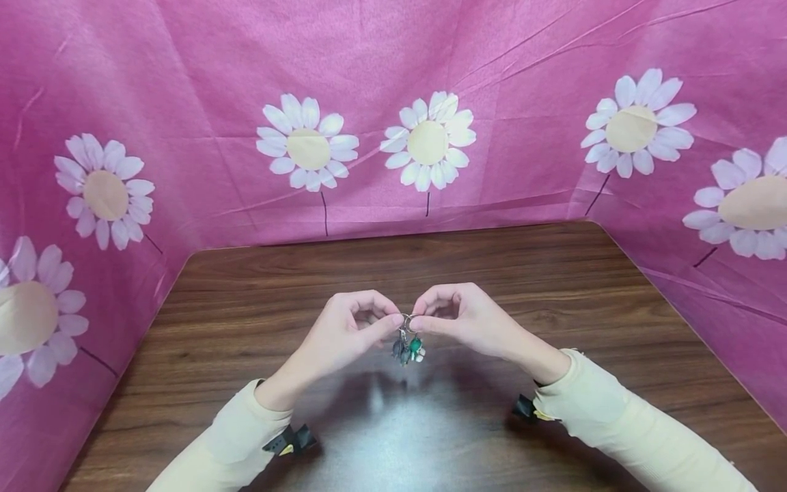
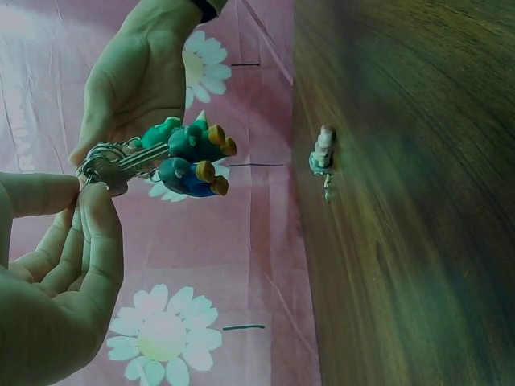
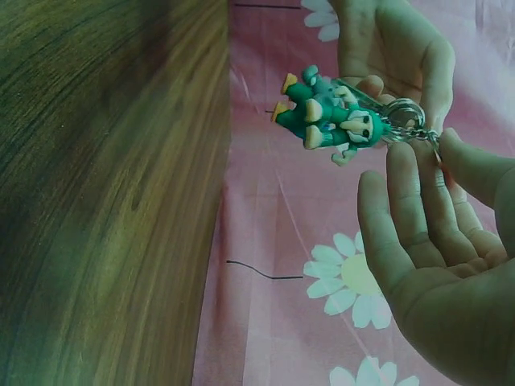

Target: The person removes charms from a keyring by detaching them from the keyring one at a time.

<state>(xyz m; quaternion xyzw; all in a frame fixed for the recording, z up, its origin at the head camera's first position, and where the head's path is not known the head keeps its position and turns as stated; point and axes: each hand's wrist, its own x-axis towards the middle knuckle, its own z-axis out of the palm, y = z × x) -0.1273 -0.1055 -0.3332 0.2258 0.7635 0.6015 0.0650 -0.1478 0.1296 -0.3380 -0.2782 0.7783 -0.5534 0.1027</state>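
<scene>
My left hand (image 1: 347,331) and right hand (image 1: 470,321) face each other above the table, thumb and fingertips pinching a metal key ring (image 1: 408,322) from either side. In the right wrist view, silver rings (image 3: 406,112) and short chains lie between the two hands. Metal keys (image 2: 121,167) hang from the ring beside the left fingertips. Small toy-figure charms dangle with them: a blue one (image 2: 189,177) with orange feet, and a green figure (image 3: 354,129) with a pale face. The other fingers of my right hand spread loosely below the ring.
A dark wood-grain table (image 1: 258,280) lies under the hands. Pink cloth (image 1: 203,157) printed with white daisies stands along its back and both sides. In the left wrist view, a small pale figure (image 2: 323,151) shows against the table. Black straps (image 1: 292,439) sit at the sleeve cuffs.
</scene>
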